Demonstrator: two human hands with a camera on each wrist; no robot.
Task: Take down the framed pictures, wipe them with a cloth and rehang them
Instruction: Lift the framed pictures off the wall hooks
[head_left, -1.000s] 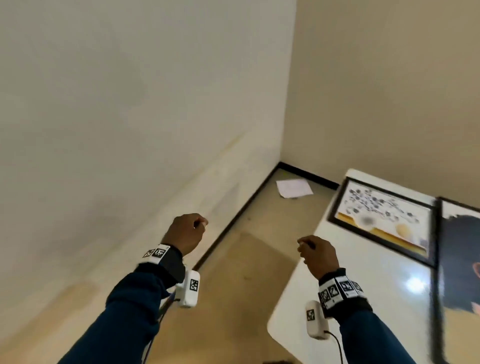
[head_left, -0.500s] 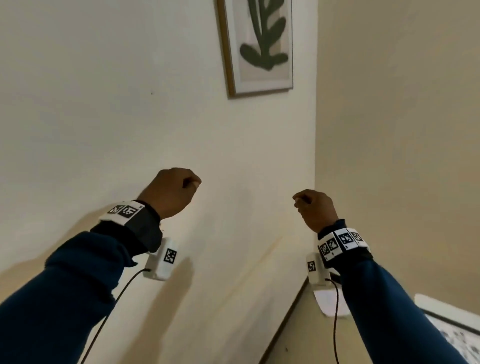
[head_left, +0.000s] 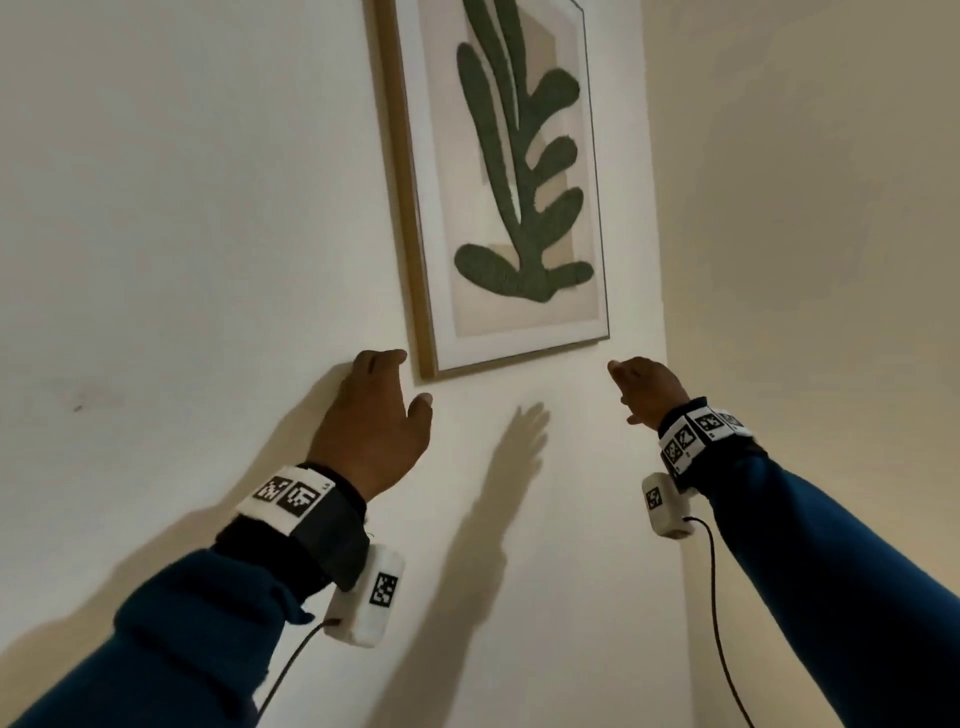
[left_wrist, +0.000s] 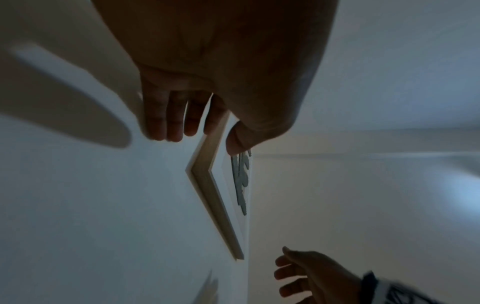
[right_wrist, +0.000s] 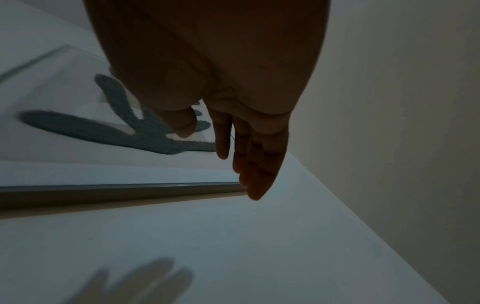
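Overhead, both hands, left (head_left: 371, 415) and right (head_left: 647, 387), fingers loosely spread, empty, flanking the framed picture's (head_left: 511, 197) lower corners.

pale wall (head_left: 208, 208) carries one wood-framed leaf picture (head_left: 498, 187), hanging.

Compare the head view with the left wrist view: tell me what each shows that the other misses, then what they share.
Only the head view shows most of the green plant print, both blue sleeves and the wrist bands with their cameras. Only the left wrist view shows the left hand's palm side, its fingers extended beside the frame's lower left corner, thumb in front. Both show the framed picture hanging on the wall, and both hands open, the right hand near the lower right corner, neither gripping the frame yet.
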